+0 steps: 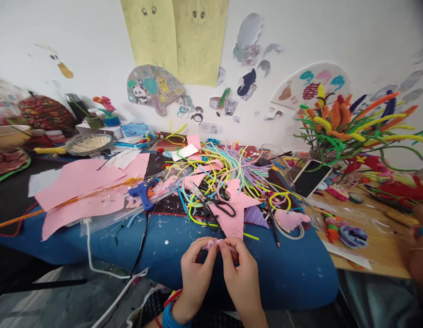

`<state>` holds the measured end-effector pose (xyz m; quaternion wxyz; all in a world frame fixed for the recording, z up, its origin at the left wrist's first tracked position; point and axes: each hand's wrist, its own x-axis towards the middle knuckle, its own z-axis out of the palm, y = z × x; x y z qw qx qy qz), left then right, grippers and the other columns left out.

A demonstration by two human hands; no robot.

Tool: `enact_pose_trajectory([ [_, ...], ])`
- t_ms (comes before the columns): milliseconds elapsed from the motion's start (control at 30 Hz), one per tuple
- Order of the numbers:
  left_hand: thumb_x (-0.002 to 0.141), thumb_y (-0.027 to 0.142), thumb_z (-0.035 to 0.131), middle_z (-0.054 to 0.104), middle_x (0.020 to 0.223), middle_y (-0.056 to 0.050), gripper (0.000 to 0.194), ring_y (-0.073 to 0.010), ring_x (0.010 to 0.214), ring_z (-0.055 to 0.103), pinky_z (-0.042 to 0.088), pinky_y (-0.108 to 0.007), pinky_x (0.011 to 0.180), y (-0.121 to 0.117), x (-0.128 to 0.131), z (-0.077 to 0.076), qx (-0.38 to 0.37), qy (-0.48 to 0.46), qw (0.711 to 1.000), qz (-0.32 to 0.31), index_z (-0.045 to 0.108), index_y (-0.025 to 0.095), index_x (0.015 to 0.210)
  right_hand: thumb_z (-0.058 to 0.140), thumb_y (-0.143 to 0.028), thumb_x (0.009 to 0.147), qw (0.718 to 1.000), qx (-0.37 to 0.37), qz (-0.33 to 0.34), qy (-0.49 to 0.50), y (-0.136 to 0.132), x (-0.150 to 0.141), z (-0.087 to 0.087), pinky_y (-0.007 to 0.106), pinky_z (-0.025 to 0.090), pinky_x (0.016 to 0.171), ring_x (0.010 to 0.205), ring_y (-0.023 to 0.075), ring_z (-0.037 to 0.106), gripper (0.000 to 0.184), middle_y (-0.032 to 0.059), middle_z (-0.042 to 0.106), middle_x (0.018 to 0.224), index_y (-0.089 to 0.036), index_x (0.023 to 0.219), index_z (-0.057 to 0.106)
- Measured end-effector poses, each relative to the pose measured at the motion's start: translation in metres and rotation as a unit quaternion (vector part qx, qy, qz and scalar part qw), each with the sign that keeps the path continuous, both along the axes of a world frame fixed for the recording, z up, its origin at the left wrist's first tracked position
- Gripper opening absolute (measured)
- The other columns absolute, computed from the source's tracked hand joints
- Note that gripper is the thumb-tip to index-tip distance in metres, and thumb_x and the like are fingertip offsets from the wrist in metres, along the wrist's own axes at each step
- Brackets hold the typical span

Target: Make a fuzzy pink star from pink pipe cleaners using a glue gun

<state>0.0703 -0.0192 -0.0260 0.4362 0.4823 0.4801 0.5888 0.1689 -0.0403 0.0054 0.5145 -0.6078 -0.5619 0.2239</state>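
My left hand (pixel 197 269) and my right hand (pixel 241 271) meet at the table's front edge. Both are closed, thumbs and forefingers pinching a small, pale pink pipe cleaner (pixel 214 243) that looks bent or twisted; most of it is hidden by the fingers. Just beyond them lies a pink paper sheet (pixel 232 222) with a star drawn on it. Black-handled scissors (pixel 214 203) rest on the paper and pipe cleaners. A pink fuzzy cone shape (pixel 288 220) and a dark pencil (pixel 273 225) are to the right.
A blue glue gun (pixel 145 193) with its cord lies left of centre, near large pink paper sheets (pixel 85 182). Loose pipe cleaners (pixel 239 164) heap mid-table. A phone (pixel 312 177) leans before pipe-cleaner flowers (pixel 341 118). Another person's arm (pixel 420 255) is at the right edge.
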Motion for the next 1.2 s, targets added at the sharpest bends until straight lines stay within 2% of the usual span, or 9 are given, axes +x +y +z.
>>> enact_pose_trajectory([
  [233,0.080,0.035,0.069,0.067,0.075,-0.003,0.021,-0.0162,0.073,0.061,0.050,-0.024,0.069,0.001,0.012,0.001,-0.093,-0.123,0.987,-0.051,0.069,0.015,0.077,0.055,-0.035,0.090,0.999,-0.001,-0.006,0.046,-0.002,0.006,-0.011,0.017,0.046,0.051,0.054,0.0111,0.057,0.023,-0.0006,0.062,0.064,-0.019,0.076,0.061],
  [400,0.082,0.035,0.068,0.062,0.074,-0.003,0.023,-0.0150,0.073,0.056,0.048,-0.024,0.071,-0.005,0.022,0.001,-0.151,-0.189,0.962,-0.130,0.066,0.013,0.077,0.058,-0.033,0.088,0.996,-0.032,-0.020,0.083,-0.010,0.024,-0.018,0.019,0.050,0.057,0.060,0.0133,0.062,0.017,0.0008,0.064,0.069,-0.019,0.082,0.064],
  [733,0.088,0.035,0.061,0.054,0.066,0.000,0.028,-0.0118,0.061,0.053,0.046,-0.023,0.061,0.006,0.030,0.008,-0.122,-0.127,0.944,-0.279,0.059,0.014,0.070,0.062,-0.036,0.084,0.983,-0.067,-0.052,0.163,-0.023,0.037,-0.013,0.019,0.046,0.055,0.058,0.0128,0.058,0.020,0.0001,0.064,0.064,-0.019,0.074,0.068],
  [800,0.088,0.029,0.060,0.057,0.069,-0.001,0.019,-0.0134,0.063,0.056,0.047,-0.025,0.061,0.009,0.031,0.005,-0.078,-0.053,0.962,-0.255,0.060,0.014,0.077,0.063,-0.039,0.083,0.975,-0.085,-0.071,0.193,-0.021,0.039,-0.015,0.018,0.045,0.053,0.056,0.0124,0.056,0.023,-0.0003,0.062,0.062,-0.018,0.073,0.067],
  [867,0.085,0.019,0.061,0.063,0.084,-0.005,0.006,-0.0171,0.077,0.061,0.050,-0.028,0.070,0.011,0.030,0.002,0.033,0.061,0.983,-0.171,0.062,0.016,0.090,0.064,-0.042,0.082,0.968,-0.097,-0.092,0.212,-0.018,0.042,-0.021,0.019,0.046,0.053,0.056,0.0127,0.055,0.026,0.0000,0.062,0.062,-0.018,0.073,0.067],
  [900,0.082,0.013,0.062,0.064,0.093,-0.006,0.014,-0.0187,0.087,0.062,0.050,-0.030,0.077,0.011,0.029,0.001,0.107,0.123,0.978,-0.130,0.063,0.018,0.095,0.064,-0.044,0.081,0.966,-0.102,-0.096,0.218,-0.016,0.044,-0.025,0.019,0.046,0.053,0.056,0.0130,0.055,0.027,0.0003,0.061,0.063,-0.017,0.074,0.067],
  [1000,0.078,0.005,0.060,0.064,0.107,-0.008,0.028,-0.0212,0.102,0.060,0.047,-0.035,0.091,0.010,0.028,-0.002,0.291,0.265,0.915,-0.095,0.065,0.020,0.101,0.066,-0.045,0.080,0.960,-0.103,-0.102,0.239,-0.013,0.049,-0.035,0.021,0.050,0.056,0.060,0.0150,0.059,0.028,0.0022,0.064,0.066,-0.017,0.077,0.069],
  [1067,0.077,0.003,0.060,0.065,0.106,-0.009,0.031,-0.0217,0.101,0.060,0.045,-0.037,0.095,0.009,0.028,-0.002,0.347,0.308,0.882,-0.087,0.065,0.018,0.104,0.066,-0.045,0.080,0.956,-0.103,-0.093,0.260,-0.012,0.051,-0.038,0.022,0.052,0.058,0.062,0.0162,0.062,0.028,0.0036,0.067,0.069,-0.017,0.078,0.070],
  [1200,0.079,-0.002,0.058,0.068,0.101,-0.010,0.034,-0.0196,0.098,0.063,0.049,-0.032,0.091,0.009,0.030,-0.005,0.375,0.301,0.874,-0.075,0.062,0.014,0.109,0.066,-0.042,0.081,0.960,-0.111,-0.041,0.255,-0.014,0.057,-0.033,0.022,0.053,0.060,0.064,0.0167,0.064,0.025,0.0048,0.071,0.071,-0.018,0.080,0.073],
])
